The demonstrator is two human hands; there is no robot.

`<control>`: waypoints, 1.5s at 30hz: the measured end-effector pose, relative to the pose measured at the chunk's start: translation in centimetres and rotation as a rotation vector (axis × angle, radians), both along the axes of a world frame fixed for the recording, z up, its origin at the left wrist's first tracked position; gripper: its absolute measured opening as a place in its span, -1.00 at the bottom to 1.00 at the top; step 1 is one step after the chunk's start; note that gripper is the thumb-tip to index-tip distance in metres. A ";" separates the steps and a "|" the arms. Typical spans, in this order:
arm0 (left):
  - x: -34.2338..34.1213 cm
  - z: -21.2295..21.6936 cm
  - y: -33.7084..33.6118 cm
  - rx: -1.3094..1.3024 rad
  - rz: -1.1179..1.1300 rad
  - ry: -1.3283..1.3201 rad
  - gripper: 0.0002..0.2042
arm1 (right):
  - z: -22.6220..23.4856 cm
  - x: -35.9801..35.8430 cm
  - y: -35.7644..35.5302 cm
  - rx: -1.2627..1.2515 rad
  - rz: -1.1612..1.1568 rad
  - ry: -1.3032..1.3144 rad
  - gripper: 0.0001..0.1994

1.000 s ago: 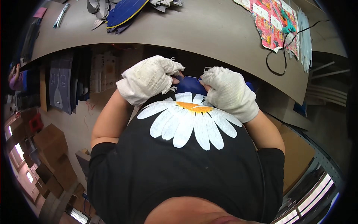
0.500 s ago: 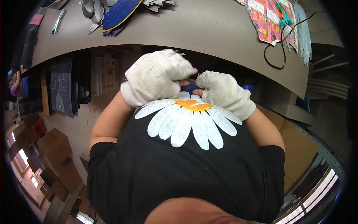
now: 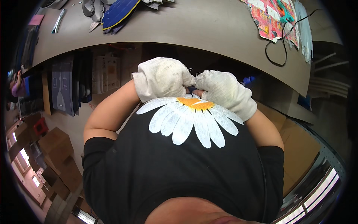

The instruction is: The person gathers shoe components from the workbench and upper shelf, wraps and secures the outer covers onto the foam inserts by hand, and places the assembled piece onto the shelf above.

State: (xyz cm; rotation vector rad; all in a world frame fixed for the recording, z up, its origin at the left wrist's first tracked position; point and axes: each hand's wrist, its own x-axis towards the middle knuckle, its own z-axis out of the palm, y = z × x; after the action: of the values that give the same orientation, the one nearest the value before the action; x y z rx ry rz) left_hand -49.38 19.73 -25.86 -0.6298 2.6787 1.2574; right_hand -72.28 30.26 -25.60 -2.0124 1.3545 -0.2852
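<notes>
While left hand (image 3: pixel 163 78) and right hand (image 3: pixel 226 93) are pinching a mostly hidden blue piece (image 3: pixel 192 89), even pressure should be helping.

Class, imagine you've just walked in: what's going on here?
A person wearing white gloves has the left hand and right hand together before the chest, holding a dark blue piece mostly hidden by the fingers. On the table ahead, blue and grey pieces lie left; a teal tool rests on a patterned sheet at right.
</notes>
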 end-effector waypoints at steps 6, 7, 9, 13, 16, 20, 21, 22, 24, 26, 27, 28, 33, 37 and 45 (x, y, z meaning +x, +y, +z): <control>0.6 0.1 -1.6 0.178 0.178 0.253 -0.51 | -0.9 -1.7 -0.4 -0.202 -0.050 -0.162 -0.81; 1.5 0.3 -2.1 0.199 0.231 0.261 -0.41 | -0.7 -2.0 -0.3 -0.204 -0.048 -0.164 -0.81; 3.5 0.0 -3.5 0.006 0.241 0.221 -0.28 | 0.0 -2.9 -0.3 -0.094 -0.131 -0.113 -0.80; 6.0 -3.2 -2.1 -0.462 0.140 0.243 -0.40 | -0.6 -3.8 -0.9 0.130 -0.149 -0.143 -0.72; 6.3 -3.8 -2.2 -0.343 0.195 0.185 -0.44 | -2.5 -2.7 -2.2 -0.128 -0.152 -0.179 -0.62; 5.9 -1.2 -1.3 -0.037 0.369 0.093 -0.46 | -1.9 -0.6 -4.5 0.100 -0.190 -0.300 -0.57; 6.0 -1.2 -1.4 -0.038 0.371 0.095 -0.46 | -1.9 -0.3 -4.7 0.239 -0.238 -0.359 -0.58; 6.2 -1.3 -1.4 -0.109 0.335 0.107 -0.47 | -2.5 -0.2 -5.1 0.368 -0.296 -0.451 -0.60; 6.6 -1.4 -1.1 -0.178 0.301 0.115 -0.47 | -3.8 -0.9 -6.1 0.472 -0.212 -0.478 -0.58; 6.8 -1.7 -0.9 -0.338 0.160 0.241 -0.49 | -5.2 -1.4 -6.9 0.540 -0.083 -0.528 -0.50; 7.0 -2.0 -0.8 -0.336 0.160 0.243 -0.49 | -5.5 -1.5 -7.0 0.542 -0.084 -0.526 -0.50; 7.3 -2.4 -0.8 -0.364 0.115 0.257 -0.46 | -5.5 -1.3 -7.1 0.596 -0.092 -0.474 -0.50; 7.2 -3.3 -1.6 -0.160 0.243 0.203 -0.51 | -2.5 1.7 -4.3 0.187 -0.268 -0.487 -0.69; 6.3 -2.4 -1.9 0.791 0.486 0.061 -0.64 | -1.6 1.6 -3.2 -0.100 -0.117 -0.326 -0.66; 5.9 -0.8 -1.1 0.746 0.488 0.044 -0.64 | -1.9 1.5 -3.5 0.196 -0.046 -0.281 -0.55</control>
State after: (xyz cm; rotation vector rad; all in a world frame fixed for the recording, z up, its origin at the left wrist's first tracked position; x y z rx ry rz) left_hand -43.50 18.67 -26.68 -1.1426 1.8727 2.2192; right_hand -70.77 26.78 -27.55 -1.7097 1.2036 -0.4217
